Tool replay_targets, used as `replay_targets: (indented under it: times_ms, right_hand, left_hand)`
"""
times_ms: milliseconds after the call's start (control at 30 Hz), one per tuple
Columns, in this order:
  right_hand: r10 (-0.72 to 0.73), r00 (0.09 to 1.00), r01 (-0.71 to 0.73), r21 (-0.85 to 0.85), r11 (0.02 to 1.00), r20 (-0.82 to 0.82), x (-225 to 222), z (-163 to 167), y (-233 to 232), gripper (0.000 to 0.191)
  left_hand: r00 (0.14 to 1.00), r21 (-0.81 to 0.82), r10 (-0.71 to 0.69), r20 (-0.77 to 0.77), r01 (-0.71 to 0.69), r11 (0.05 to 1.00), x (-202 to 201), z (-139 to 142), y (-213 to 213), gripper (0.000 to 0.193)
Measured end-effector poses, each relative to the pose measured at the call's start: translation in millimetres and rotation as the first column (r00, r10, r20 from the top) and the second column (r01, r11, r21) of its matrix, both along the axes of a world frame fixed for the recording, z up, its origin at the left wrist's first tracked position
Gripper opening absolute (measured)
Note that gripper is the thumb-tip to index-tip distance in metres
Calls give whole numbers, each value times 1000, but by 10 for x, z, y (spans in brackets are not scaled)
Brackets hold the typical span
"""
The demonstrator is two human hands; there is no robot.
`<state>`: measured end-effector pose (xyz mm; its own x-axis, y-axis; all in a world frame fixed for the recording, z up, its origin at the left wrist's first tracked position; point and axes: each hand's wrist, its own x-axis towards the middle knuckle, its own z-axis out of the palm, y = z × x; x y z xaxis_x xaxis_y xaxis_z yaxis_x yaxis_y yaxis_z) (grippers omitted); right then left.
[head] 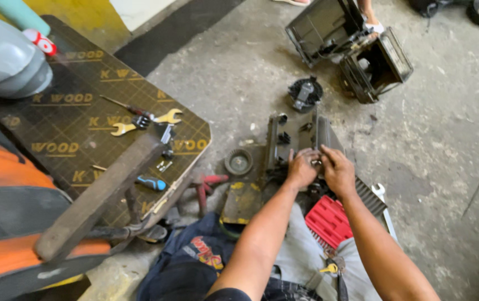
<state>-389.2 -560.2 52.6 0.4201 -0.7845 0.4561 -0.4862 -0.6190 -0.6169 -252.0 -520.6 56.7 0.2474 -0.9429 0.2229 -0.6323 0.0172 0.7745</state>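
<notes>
Seated on a concrete floor (446,167), a person closes both the left hand (302,169) and right hand (337,170) side by side on a black plastic housing (301,136) stretching lengthwise away from them.

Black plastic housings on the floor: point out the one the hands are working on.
It is the black housing straight ahead of the person, with the left hand and right hand on its near edge. The open housings lie farther away, untouched.

Bare concrete floor (446,184) lies open rightward; black housing (301,136) and round part (239,161) crowd ahead.
</notes>
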Motion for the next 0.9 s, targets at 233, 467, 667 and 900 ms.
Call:
replay_targets:
  times_ms: [233, 467, 667, 900]
  right_hand:
    - [-68, 984, 44, 150, 988, 162, 13, -107, -84, 35]
    - [-123, 985, 106, 140, 984, 120, -32, -40, -13, 29]
    - [-272, 953, 221, 307, 926, 133, -139, 6, 16, 32]
    - [-417, 884, 287, 455, 843, 214, -571, -197, 143, 35]
  left_hand:
    - [1000, -22, 12, -3, -12, 1000, -13, 41, 9, 29]
    - [999, -30, 50, -8, -51, 998, -119, -62, -36, 39]
    - [999, 2, -36, 16, 36, 999, -133, -140, -12, 26]
    - [982, 64, -99, 164, 90, 994, -233, -170, -35, 26]
